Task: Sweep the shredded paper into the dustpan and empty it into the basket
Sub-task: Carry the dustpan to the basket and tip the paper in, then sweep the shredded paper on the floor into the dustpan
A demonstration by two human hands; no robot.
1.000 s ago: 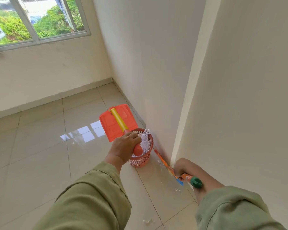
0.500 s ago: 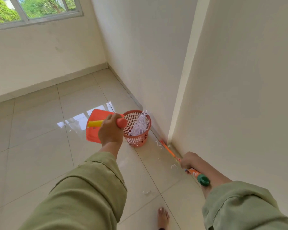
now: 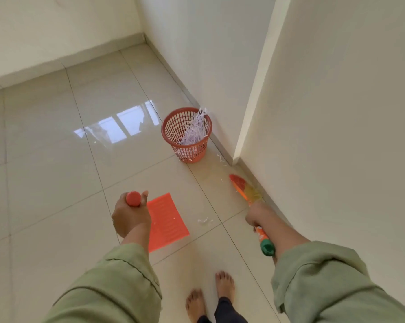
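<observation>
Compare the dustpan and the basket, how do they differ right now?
The dustpan is a flat, solid panel, while the basket is a round, upright lattice tub. The dustpan is gripped by the left hand; the basket stands alone near the wall. The basket holds shredded paper; the dustpan looks empty. Both are orange-red plastic.

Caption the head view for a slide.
Left hand holds the orange plastic dustpan, right hand the orange-handled broom; the orange mesh basket holds shredded white paper.

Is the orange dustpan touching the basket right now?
Apart. The head view shows bare floor tiles between the dustpan, held by the left hand, and the basket by the wall.
</observation>
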